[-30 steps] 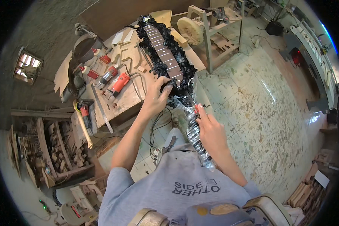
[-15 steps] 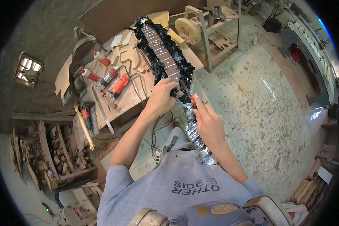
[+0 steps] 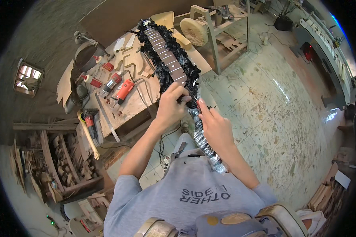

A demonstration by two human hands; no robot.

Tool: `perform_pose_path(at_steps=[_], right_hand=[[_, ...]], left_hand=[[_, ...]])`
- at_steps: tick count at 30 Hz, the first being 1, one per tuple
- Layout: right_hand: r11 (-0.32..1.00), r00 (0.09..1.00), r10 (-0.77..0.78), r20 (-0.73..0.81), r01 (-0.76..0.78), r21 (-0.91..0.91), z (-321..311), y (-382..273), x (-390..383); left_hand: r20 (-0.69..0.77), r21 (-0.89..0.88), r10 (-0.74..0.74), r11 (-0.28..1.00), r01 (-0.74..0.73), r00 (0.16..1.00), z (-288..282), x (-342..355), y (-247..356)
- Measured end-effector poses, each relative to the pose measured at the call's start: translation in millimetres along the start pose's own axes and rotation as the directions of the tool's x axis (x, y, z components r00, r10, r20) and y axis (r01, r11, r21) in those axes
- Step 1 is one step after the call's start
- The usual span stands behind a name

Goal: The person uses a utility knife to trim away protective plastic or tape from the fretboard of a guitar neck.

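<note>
A guitar neck [image 3: 165, 54] with a dark fretboard lies slanted across the workbench edge, wrapped in crumpled black plastic [image 3: 187, 71]. Its near part is covered in shiny silvery wrap [image 3: 205, 145] and runs down toward my chest. My left hand [image 3: 171, 106] is closed on a thin tool [image 3: 190, 97] at the near end of the fretboard. Just below it, my right hand [image 3: 216, 127] holds the wrapped neck, its index finger stretched up to the black plastic.
The wooden workbench [image 3: 135, 104] carries red power tools [image 3: 124, 89], glue bottles, a long metal ruler and wood templates. A wooden stand with a round buffing wheel [image 3: 195, 31] is behind. Shelves of wood pieces [image 3: 57, 158] stand at left, tiled floor [image 3: 281, 118] at right.
My right hand has slid up the wrapped neck toward my left hand, so the two are now close together. My left hand has shifted slightly at the fretboard's near end.
</note>
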State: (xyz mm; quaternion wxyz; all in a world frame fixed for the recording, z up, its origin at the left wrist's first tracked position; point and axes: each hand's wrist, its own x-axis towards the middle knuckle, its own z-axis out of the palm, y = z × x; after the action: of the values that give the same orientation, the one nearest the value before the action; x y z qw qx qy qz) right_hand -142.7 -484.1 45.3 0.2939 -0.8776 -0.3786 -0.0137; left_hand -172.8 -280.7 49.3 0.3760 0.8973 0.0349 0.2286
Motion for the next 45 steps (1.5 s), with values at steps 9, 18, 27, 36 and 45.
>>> perform_pose_path(at_steps=[9,18,27,36,45], right_hand=[[0.997,0.999,0.034,0.004,-0.035,0.066,-16.5,13.1,-32.7],[0.973,0.981,0.092,-0.172,-0.052,0.223,-19.4,22.9,-19.2],[0.994,0.997,0.016,-0.077,-0.008,0.112,-10.6,15.6,-14.5],[1.0,1.0,-0.02,0.001,0.02,0.018,-10.1,10.2,-16.3],[0.999,0.999,-0.036,-0.025,0.036,0.008,-12.0,6.8,-20.7]], left_hand=[[0.001,-0.174,-0.141,0.975,0.139,0.99,3.4,-11.8,-32.4],[0.115,0.292,-0.163,0.948,0.123,0.98,-1.4,-5.9,16.4],[0.112,0.125,-0.123,0.986,0.109,0.986,2.7,-4.5,-2.2],[-0.103,0.179,0.005,0.984,0.014,0.995,23.5,-17.8,-8.6],[-0.151,0.011,0.017,1.0,-0.016,0.988,29.1,-19.5,-21.7]])
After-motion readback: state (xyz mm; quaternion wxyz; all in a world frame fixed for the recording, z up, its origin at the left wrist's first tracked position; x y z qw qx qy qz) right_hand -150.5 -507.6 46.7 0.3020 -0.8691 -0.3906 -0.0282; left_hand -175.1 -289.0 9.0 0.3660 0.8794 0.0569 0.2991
